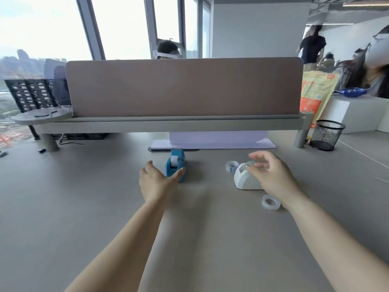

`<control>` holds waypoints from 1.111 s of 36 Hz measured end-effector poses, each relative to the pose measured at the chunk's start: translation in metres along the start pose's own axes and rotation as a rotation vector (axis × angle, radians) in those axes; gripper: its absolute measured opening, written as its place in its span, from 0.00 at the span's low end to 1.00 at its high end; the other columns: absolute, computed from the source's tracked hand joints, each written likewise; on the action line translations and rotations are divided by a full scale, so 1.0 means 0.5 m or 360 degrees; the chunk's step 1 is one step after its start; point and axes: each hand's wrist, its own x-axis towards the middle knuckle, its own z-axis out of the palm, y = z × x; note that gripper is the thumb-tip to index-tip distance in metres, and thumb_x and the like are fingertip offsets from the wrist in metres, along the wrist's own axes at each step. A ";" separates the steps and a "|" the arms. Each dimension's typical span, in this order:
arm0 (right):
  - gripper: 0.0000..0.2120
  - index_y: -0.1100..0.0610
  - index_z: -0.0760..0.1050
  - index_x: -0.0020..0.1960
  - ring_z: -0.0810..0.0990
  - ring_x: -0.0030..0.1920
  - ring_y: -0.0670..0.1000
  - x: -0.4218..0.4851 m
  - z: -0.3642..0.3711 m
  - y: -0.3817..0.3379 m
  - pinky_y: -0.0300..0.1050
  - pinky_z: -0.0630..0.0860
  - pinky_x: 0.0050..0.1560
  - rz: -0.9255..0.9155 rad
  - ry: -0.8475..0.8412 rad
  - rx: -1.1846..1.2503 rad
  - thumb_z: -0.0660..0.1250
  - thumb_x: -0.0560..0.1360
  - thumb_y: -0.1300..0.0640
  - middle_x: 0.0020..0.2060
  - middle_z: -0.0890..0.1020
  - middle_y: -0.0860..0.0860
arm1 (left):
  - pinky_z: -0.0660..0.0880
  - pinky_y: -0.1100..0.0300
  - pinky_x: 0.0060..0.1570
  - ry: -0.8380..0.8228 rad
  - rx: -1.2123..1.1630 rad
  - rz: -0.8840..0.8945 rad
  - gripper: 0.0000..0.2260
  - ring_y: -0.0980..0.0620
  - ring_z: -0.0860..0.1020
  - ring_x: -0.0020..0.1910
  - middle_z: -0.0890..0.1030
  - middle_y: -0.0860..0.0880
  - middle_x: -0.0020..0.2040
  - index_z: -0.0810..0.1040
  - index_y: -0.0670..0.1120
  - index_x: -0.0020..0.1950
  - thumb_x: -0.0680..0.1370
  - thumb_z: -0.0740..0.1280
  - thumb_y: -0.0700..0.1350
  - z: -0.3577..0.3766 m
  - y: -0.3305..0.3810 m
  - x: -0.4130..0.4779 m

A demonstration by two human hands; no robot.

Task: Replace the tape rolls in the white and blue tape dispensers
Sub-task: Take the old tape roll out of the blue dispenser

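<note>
A blue tape dispenser (175, 163) with a white roll in it stands on the grey desk, centre left. My left hand (156, 182) is open just in front of it, thumb near its base. A white tape dispenser (245, 179) sits to the right. My right hand (271, 173) hovers over its top with fingers spread, covering its right side. One loose tape roll (232, 165) lies behind the white dispenser on its left. A clear tape roll (271, 202) lies in front, next to my right wrist.
A pink desk divider (183, 87) on a raised shelf runs across the back. A black mesh cup (327, 134) stands at the right, with an orange bag (315, 95) behind it. A black crate (31, 94) is at the far left. People sit and stand beyond.
</note>
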 end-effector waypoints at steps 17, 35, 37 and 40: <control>0.10 0.51 0.73 0.54 0.77 0.52 0.48 -0.014 0.162 -0.015 0.41 0.71 0.52 -0.0040 -0.0218 0.0031 0.68 0.73 0.56 0.53 0.77 0.47 | 0.69 0.56 0.46 -0.0236 0.0160 0.0252 0.23 0.45 0.75 0.54 0.76 0.46 0.56 0.71 0.47 0.59 0.69 0.72 0.54 0.006 -0.048 0.024; 0.35 0.47 0.62 0.71 0.68 0.67 0.41 -0.133 0.179 -0.039 0.40 0.67 0.65 -0.0069 -0.0765 0.0296 0.74 0.68 0.53 0.68 0.68 0.40 | 0.71 0.62 0.59 -0.1178 -0.0284 0.0540 0.25 0.60 0.78 0.56 0.81 0.56 0.56 0.74 0.54 0.61 0.67 0.76 0.44 -0.198 -0.157 -0.085; 0.34 0.47 0.62 0.71 0.69 0.67 0.42 -0.145 0.183 -0.042 0.36 0.67 0.63 -0.0061 -0.0850 0.0361 0.74 0.69 0.55 0.67 0.69 0.42 | 0.72 0.63 0.59 -0.1259 -0.0358 0.0551 0.26 0.57 0.77 0.59 0.81 0.54 0.58 0.73 0.51 0.64 0.67 0.74 0.44 -0.207 -0.159 -0.091; 0.30 0.48 0.66 0.68 0.75 0.62 0.44 -0.156 0.192 -0.043 0.32 0.72 0.57 -0.0060 -0.0826 0.0361 0.73 0.69 0.59 0.63 0.74 0.45 | 0.72 0.64 0.60 -0.1281 -0.0401 0.0595 0.26 0.55 0.76 0.61 0.79 0.51 0.61 0.71 0.49 0.67 0.70 0.72 0.40 -0.213 -0.164 -0.092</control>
